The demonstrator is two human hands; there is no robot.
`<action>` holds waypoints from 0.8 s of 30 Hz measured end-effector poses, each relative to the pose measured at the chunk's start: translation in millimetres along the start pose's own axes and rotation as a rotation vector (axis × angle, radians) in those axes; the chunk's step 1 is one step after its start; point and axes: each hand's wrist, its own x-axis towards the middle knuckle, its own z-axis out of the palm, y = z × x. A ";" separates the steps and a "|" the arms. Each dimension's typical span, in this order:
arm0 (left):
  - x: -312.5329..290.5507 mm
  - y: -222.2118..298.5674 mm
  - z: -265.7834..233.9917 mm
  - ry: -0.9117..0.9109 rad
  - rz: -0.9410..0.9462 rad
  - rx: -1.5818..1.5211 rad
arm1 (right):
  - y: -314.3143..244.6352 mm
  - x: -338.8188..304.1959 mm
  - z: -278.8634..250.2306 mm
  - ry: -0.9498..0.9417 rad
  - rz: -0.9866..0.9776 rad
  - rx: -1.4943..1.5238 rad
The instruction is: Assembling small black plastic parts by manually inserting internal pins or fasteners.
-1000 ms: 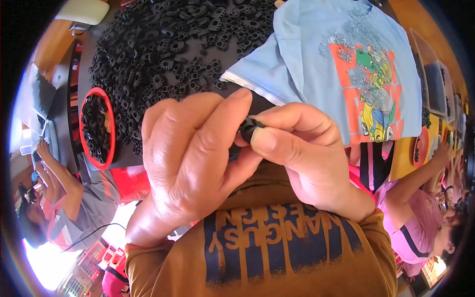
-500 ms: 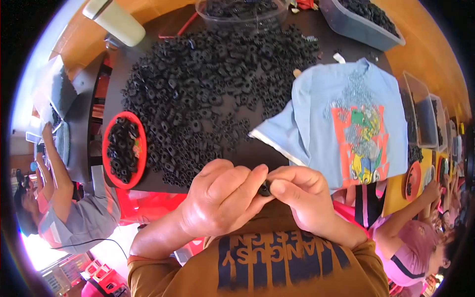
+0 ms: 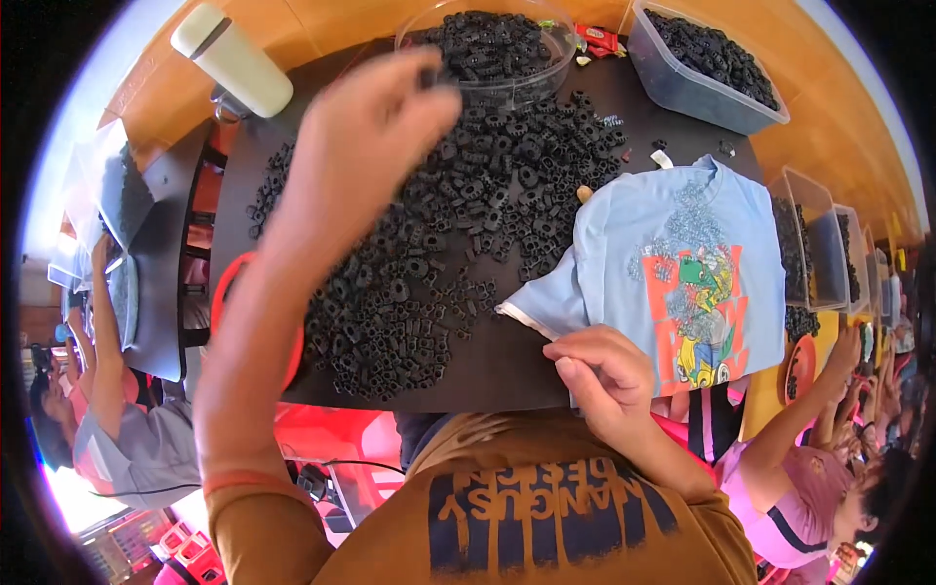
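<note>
My left hand [image 3: 375, 132], blurred by motion, is stretched out over the far part of the table. A small black plastic part [image 3: 427, 78] shows between its thumb and fingers, just left of the clear round tub [image 3: 526, 93]. Heaped on the dark table is a wide pile of small black plastic parts [image 3: 478, 161]. My right hand [image 3: 606, 378] is at the near table edge, beside the light blue T-shirt [image 3: 624, 234] with its glitter print. Its fingers are curled and the thumb lies against them; whatever is inside is hidden.
A clear rectangular bin [image 3: 682, 83] full of black parts stands at the far right. My left forearm partly covers a red-rimmed basket [image 3: 219, 283]. A cream tumbler [image 3: 239, 63] lies at the far left. Other people sit on both sides, with more bins [image 3: 824, 244] at right.
Both hands were together around a small black part near my chest. The left has swung far forward with a black part, and the right stays close to the table edge.
</note>
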 end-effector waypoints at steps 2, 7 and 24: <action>46.6 1.2 -5.7 -0.066 -0.057 0.086 | 2.5 -0.6 -0.2 -0.008 0.003 -0.015; 32.9 10.0 -25.1 -0.124 -0.107 0.120 | 4.3 -5.5 2.0 0.011 0.051 -0.002; -196.5 -27.5 -55.3 0.181 -0.167 0.238 | 7.6 -7.6 14.7 0.030 0.013 -0.117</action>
